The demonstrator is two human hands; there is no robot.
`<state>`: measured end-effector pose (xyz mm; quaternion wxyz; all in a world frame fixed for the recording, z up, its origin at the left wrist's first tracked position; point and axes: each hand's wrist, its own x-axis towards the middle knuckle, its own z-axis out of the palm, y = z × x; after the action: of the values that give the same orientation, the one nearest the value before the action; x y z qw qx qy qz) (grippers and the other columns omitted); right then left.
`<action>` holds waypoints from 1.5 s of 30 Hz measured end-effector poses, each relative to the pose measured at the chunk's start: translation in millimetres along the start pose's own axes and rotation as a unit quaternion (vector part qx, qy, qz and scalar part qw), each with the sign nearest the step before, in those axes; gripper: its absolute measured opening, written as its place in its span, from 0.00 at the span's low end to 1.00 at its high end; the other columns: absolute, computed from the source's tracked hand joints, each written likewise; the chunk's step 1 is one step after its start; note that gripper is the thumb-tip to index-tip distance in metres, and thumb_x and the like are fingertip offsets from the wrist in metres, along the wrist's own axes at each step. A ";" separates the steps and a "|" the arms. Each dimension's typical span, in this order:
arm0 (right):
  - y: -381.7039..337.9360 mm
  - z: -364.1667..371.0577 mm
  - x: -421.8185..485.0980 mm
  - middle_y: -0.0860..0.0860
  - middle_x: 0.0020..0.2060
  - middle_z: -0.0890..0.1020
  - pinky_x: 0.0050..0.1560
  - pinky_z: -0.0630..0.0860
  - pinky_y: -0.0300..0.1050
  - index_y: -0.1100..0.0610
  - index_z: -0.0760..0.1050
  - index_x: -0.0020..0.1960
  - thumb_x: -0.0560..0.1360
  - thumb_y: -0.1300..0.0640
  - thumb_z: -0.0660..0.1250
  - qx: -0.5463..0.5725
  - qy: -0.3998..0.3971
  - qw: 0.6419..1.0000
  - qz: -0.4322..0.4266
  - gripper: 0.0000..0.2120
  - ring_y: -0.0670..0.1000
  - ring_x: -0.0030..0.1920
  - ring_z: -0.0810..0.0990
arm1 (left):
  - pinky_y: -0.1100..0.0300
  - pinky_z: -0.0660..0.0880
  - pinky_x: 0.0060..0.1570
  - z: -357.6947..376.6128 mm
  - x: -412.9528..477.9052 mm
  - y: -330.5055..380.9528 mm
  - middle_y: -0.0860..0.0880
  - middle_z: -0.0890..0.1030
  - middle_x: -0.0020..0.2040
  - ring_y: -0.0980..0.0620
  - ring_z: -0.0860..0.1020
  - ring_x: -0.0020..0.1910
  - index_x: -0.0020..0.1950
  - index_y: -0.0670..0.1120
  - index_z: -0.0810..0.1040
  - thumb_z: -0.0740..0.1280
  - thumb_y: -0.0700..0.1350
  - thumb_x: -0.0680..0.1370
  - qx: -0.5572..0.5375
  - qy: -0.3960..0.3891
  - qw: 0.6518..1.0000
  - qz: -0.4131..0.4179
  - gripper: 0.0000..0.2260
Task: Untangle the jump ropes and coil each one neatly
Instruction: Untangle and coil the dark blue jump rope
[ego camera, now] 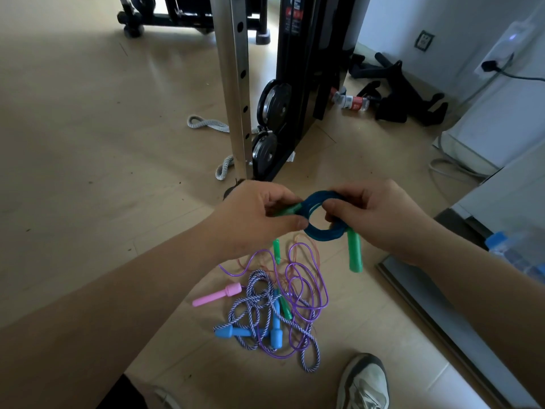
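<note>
Above the tangled ropes [267, 302], left hand [250, 219] and right hand [380, 219] grip the blue coil [324, 233], partly hiding one green handle [287, 210].

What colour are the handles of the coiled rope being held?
Green handles on a dark blue coil; head view.

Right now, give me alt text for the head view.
The left hand and right hand hold a blue jump rope wound into a small coil, green handles sticking out. On the floor below lies a tangle of purple and striped ropes.
</note>
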<state>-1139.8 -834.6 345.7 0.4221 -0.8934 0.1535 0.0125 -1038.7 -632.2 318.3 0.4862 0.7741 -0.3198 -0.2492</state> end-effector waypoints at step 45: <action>-23.8 27.6 1.1 0.53 0.32 0.81 0.33 0.72 0.40 0.48 0.81 0.46 0.82 0.54 0.66 -0.049 0.006 0.997 -0.065 0.08 0.49 0.31 0.77 | 0.53 0.74 0.49 5.2 -17.0 16.2 0.36 0.84 0.47 0.46 0.79 0.45 0.66 0.57 0.80 0.68 0.26 0.73 -0.199 0.005 0.977 -0.075 0.31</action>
<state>-1129.0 -799.8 345.7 0.3770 -0.9210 0.0968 -0.0130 -1057.8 -628.0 332.3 0.6119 0.6848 -0.2021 -0.3402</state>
